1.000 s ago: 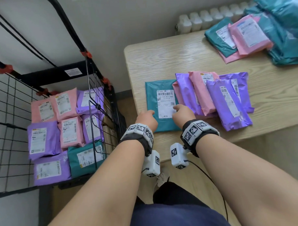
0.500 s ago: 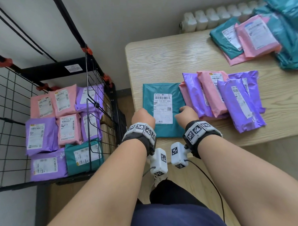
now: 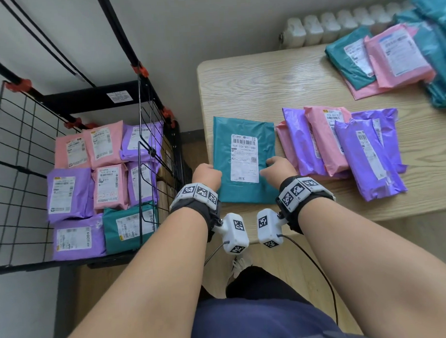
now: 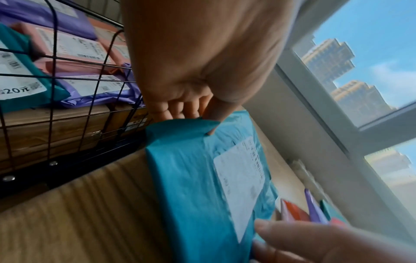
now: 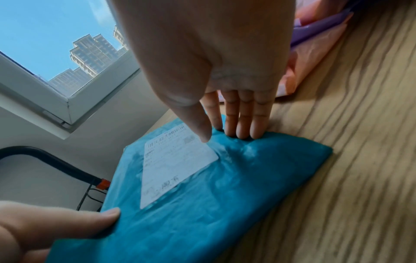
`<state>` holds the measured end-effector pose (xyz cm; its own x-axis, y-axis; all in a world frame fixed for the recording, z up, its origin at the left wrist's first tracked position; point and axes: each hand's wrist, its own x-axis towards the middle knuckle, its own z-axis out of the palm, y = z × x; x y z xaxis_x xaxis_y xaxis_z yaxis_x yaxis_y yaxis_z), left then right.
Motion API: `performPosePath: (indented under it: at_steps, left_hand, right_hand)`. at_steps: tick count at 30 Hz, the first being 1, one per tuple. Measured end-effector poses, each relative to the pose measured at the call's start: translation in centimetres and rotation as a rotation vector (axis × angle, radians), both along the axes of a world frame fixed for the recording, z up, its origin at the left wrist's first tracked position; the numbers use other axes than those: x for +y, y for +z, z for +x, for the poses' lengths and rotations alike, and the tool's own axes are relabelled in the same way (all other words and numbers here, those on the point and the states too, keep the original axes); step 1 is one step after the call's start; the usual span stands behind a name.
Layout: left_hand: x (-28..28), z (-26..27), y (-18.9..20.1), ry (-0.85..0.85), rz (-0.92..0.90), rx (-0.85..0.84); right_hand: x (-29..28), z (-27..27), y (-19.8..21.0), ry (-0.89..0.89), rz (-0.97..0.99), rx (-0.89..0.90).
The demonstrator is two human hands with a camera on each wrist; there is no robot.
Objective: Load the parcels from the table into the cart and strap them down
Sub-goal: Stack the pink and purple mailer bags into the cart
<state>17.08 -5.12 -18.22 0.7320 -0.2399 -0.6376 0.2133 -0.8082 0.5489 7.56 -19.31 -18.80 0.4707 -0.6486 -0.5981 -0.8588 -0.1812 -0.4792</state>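
Note:
A teal parcel (image 3: 241, 158) with a white label lies flat on the wooden table (image 3: 252, 87), near its left front corner. My left hand (image 3: 207, 175) pinches the parcel's left edge; in the left wrist view the thumb lies on top and the fingers (image 4: 175, 113) curl beneath the teal parcel (image 4: 191, 178). My right hand (image 3: 277, 168) holds the right edge. In the right wrist view its thumb presses beside the label and its fingers (image 5: 245, 124) tuck under the teal parcel (image 5: 225, 186). The black wire cart (image 3: 18, 140) stands left of the table and holds several pink, purple and teal parcels.
A fanned group of purple and pink parcels (image 3: 342, 144) lies just right of my right hand. A teal and pink pile (image 3: 390, 59) sits at the table's far right. Black straps (image 3: 48, 43) hang from the cart frame. A radiator (image 3: 338, 25) lines the wall.
The teal parcel has slid left, away from the purple and pink group. Both hands went from its near edge to its left and right edges and took hold.

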Motion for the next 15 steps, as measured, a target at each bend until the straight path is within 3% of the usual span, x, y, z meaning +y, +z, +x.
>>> performPosePath:
  at_steps: [3,8,15]
  left_hand:
    - [1.1,1.5,1.2,0.026,-0.065,0.021]
    - [5.1,5.2,2.4,0.102,-0.034,-0.084]
    - [12.1,9.0,3.7,0.306,-0.076,-0.223]
  right_hand:
    - [1.1,1.1,0.7,-0.014,0.008,-0.044]
    - [3.8,4.4,2.4,-0.071,0.048,-0.198]
    - [10.5,10.5,4.4,0.068,0.074,-0.309]
